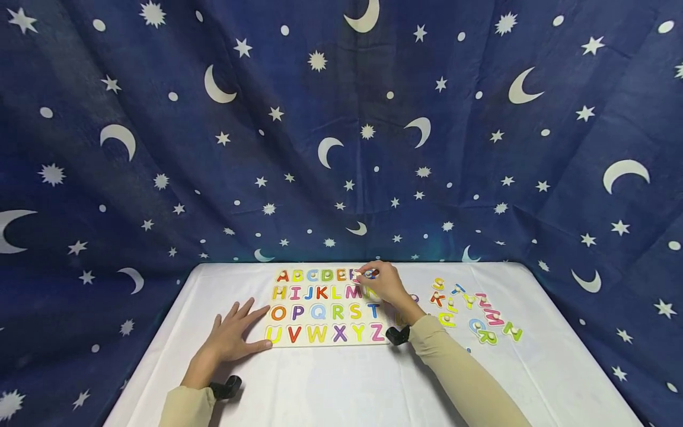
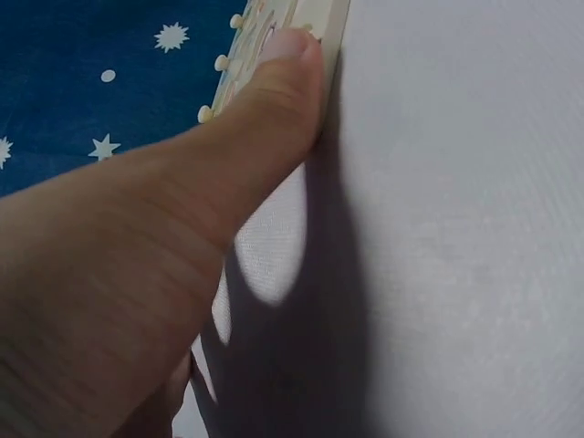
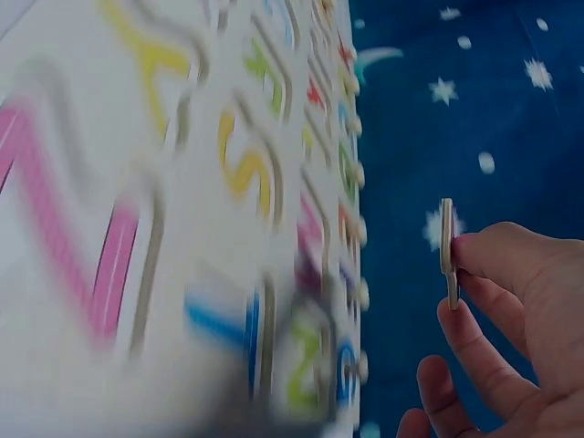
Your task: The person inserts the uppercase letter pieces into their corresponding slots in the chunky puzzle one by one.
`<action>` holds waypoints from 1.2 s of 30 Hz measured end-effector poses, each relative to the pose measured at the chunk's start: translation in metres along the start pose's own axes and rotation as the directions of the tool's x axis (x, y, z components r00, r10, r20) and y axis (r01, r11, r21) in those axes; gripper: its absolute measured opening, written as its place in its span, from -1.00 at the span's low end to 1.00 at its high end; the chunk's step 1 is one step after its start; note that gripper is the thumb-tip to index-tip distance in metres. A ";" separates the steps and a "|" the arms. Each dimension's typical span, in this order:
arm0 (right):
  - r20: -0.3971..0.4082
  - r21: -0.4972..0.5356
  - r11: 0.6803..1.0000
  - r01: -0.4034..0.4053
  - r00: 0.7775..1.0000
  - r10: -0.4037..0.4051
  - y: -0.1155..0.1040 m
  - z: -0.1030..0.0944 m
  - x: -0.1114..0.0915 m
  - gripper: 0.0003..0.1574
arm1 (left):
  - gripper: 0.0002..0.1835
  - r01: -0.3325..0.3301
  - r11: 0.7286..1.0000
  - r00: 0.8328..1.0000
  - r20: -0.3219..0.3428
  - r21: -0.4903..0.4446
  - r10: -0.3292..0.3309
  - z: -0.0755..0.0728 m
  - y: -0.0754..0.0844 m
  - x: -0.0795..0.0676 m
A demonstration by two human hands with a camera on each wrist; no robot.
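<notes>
An alphabet puzzle board (image 1: 328, 323) lies on the white table, with rows of coloured letters from A to Z. My left hand (image 1: 230, 335) rests at its left side, fingers spread; in the left wrist view the thumb (image 2: 283, 68) touches the board's edge (image 2: 336, 46). Above the board's top right part, my right hand (image 1: 385, 287) pinches a thin wooden letter piece (image 3: 448, 246). That piece is edge-on in the right wrist view, so its letter cannot be read. Knobbed letters such as the A (image 1: 283, 276) and H (image 1: 279, 293) sit in the board.
Right of the board, several loose knobbed letters lie scattered, among them a pink M (image 1: 494, 318), a green R (image 1: 487, 337), a green N (image 1: 513, 331) and a red K (image 1: 437, 299). A dark blue cloth (image 1: 299, 148) with moons and stars hangs behind the table.
</notes>
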State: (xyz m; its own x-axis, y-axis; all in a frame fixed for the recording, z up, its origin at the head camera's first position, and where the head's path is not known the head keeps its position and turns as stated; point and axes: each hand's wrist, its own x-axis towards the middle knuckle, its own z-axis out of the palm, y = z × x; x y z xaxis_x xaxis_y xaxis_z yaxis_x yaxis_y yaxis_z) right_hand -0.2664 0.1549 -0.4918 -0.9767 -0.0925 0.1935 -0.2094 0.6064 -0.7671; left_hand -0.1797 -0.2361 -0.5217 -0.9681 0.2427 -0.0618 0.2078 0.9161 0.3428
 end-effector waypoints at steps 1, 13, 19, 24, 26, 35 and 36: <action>0.007 0.008 1.000 0.005 1.000 -0.005 -0.004 0.006 0.001 -0.85 | 0.08 0.002 1.000 1.000 0.002 0.002 -0.002 -0.001 0.001 0.000; 0.131 0.071 0.997 0.041 0.990 -0.050 -0.036 0.071 0.004 -0.87 | 0.09 0.017 1.000 0.999 0.031 -0.006 -0.016 -0.002 -0.002 0.001; 0.146 0.061 0.997 0.056 0.987 -0.065 -0.047 0.088 0.005 -0.91 | 0.14 0.002 0.999 1.000 0.020 -0.041 -0.001 -0.003 -0.006 0.005; 0.158 0.091 0.994 0.059 0.985 -0.073 -0.054 0.097 0.007 -0.88 | 0.13 -0.018 0.999 1.000 0.010 -0.037 0.018 -0.005 -0.010 0.006; 0.160 0.091 0.994 0.063 0.984 -0.077 -0.056 0.101 0.007 -0.88 | 0.12 -0.020 0.999 1.000 0.012 -0.032 0.020 -0.005 -0.011 0.007; 0.126 -0.017 0.994 0.105 0.987 -0.102 -0.065 0.126 0.009 -0.94 | 0.13 0.002 1.000 0.999 0.035 -0.006 -0.002 0.001 -0.012 0.012; 0.113 -0.028 0.995 0.095 0.989 -0.092 -0.066 0.128 0.010 -0.94 | 0.13 0.001 1.000 1.000 0.031 -0.004 -0.001 0.001 -0.013 0.012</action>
State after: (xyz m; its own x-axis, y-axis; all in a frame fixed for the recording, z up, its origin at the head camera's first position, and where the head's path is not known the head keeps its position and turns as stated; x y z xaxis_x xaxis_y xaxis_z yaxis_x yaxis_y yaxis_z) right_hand -0.2680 0.0124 -0.5177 -0.9524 -0.2362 0.1930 -0.3004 0.6163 -0.7280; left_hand -0.1940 -0.2443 -0.5280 -0.9636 0.2514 -0.0913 0.2059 0.9152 0.3465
